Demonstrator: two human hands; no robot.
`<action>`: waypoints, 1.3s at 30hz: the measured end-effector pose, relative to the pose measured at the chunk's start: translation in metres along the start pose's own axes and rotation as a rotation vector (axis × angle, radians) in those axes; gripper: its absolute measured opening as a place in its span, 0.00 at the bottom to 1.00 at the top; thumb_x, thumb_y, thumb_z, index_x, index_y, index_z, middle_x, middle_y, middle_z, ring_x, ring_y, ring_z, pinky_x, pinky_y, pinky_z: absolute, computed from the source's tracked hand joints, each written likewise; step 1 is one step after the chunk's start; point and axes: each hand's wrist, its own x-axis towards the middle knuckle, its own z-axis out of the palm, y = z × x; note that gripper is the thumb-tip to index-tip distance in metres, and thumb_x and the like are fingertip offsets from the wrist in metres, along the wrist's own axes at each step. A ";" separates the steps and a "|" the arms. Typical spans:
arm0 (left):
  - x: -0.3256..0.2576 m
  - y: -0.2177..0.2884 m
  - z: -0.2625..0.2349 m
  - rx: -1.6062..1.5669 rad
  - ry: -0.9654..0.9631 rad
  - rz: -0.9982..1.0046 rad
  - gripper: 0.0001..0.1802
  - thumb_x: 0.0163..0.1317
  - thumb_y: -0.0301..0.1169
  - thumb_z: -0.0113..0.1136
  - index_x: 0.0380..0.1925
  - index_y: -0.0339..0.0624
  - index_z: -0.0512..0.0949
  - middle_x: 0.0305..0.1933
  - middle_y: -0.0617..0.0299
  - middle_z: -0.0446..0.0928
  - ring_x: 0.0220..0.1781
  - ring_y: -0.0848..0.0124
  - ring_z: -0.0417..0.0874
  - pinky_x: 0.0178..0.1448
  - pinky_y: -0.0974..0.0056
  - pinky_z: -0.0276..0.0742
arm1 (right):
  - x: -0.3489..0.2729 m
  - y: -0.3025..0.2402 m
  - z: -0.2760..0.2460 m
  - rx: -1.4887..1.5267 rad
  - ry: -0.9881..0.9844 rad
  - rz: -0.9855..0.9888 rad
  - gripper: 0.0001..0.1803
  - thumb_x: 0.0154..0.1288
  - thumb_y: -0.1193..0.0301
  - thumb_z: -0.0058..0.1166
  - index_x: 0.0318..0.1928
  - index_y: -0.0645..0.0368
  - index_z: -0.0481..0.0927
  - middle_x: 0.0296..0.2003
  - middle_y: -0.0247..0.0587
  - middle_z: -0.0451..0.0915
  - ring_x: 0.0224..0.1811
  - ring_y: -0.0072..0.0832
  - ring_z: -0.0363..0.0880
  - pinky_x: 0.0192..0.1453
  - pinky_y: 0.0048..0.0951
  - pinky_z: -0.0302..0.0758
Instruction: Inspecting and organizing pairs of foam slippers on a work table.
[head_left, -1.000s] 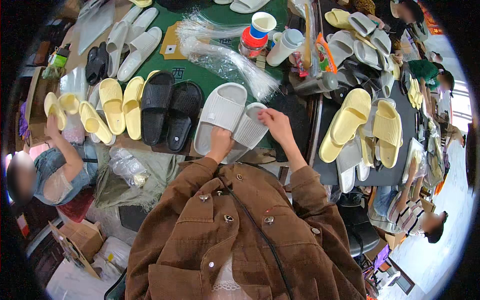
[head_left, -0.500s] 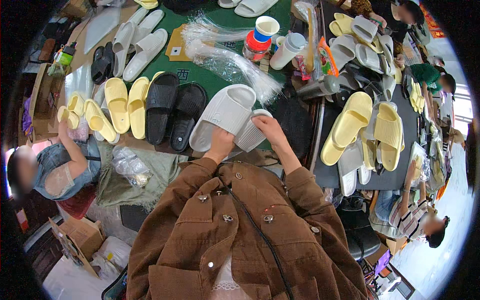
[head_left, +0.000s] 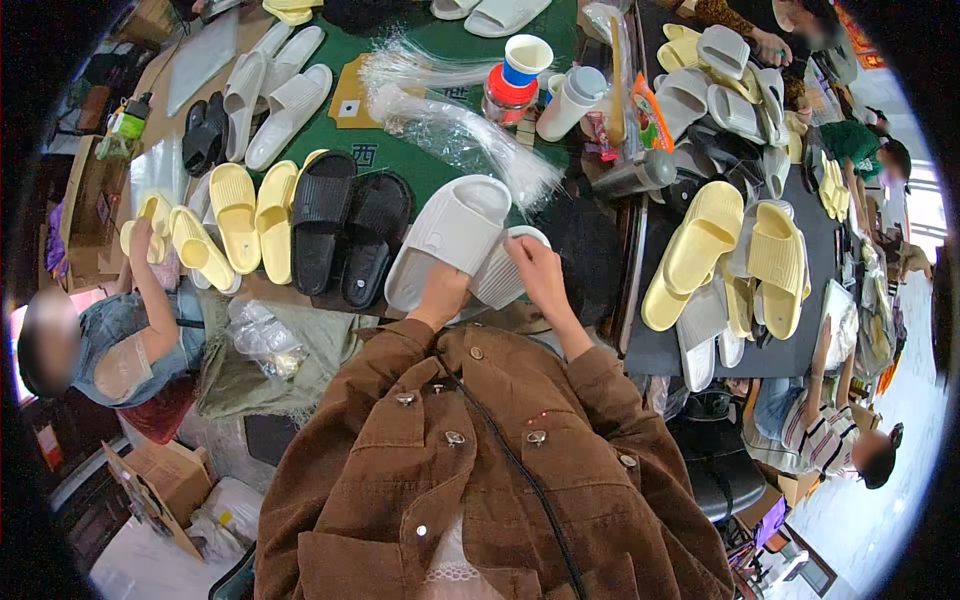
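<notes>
Two pale grey slide sandals lie before me on the green table. My left hand grips the heel of the upright grey sandal. My right hand rests on the second grey sandal, which is turned sole-up with its ribbed underside showing. The two sandals touch side by side. Brown jacket sleeves cover both my forearms.
A black pair and a yellow pair lie to the left. Clear plastic bags, cups and a bottle stand behind. More yellow and grey sandals cover a dark table at right. A seated person handles yellow sandals at left; others sit at right.
My right hand has slid a little lower on the sole-up sandal, drawing it closer to me. The person at left has shifted the yellow sandals slightly.
</notes>
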 end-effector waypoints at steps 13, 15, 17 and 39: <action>-0.004 0.000 0.005 0.050 -0.054 0.083 0.23 0.45 0.22 0.51 0.46 0.35 0.73 0.45 0.43 0.73 0.45 0.47 0.75 0.47 0.52 0.72 | 0.008 -0.013 -0.006 -0.064 0.069 -0.170 0.13 0.57 0.76 0.51 0.45 0.62 0.74 0.31 0.45 0.76 0.31 0.30 0.77 0.35 0.27 0.72; -0.005 -0.002 0.005 0.029 -0.003 0.128 0.23 0.46 0.23 0.51 0.47 0.34 0.72 0.48 0.42 0.72 0.47 0.48 0.75 0.49 0.53 0.71 | 0.013 -0.009 -0.009 -0.144 0.029 -0.296 0.12 0.57 0.76 0.49 0.43 0.62 0.75 0.32 0.47 0.76 0.33 0.34 0.77 0.37 0.30 0.72; -0.008 -0.003 0.005 0.066 -0.038 0.181 0.23 0.44 0.24 0.51 0.45 0.32 0.73 0.44 0.43 0.73 0.45 0.48 0.75 0.48 0.54 0.71 | 0.017 -0.004 -0.013 -0.225 0.014 -0.429 0.12 0.56 0.76 0.48 0.42 0.62 0.76 0.32 0.48 0.76 0.34 0.38 0.76 0.39 0.32 0.72; -0.008 -0.021 0.004 -0.216 0.029 -0.262 0.13 0.52 0.15 0.50 0.38 0.33 0.75 0.48 0.48 0.72 0.50 0.52 0.74 0.52 0.60 0.70 | 0.012 0.051 0.000 0.195 0.132 0.020 0.08 0.59 0.74 0.49 0.39 0.62 0.75 0.28 0.40 0.79 0.31 0.25 0.78 0.38 0.26 0.73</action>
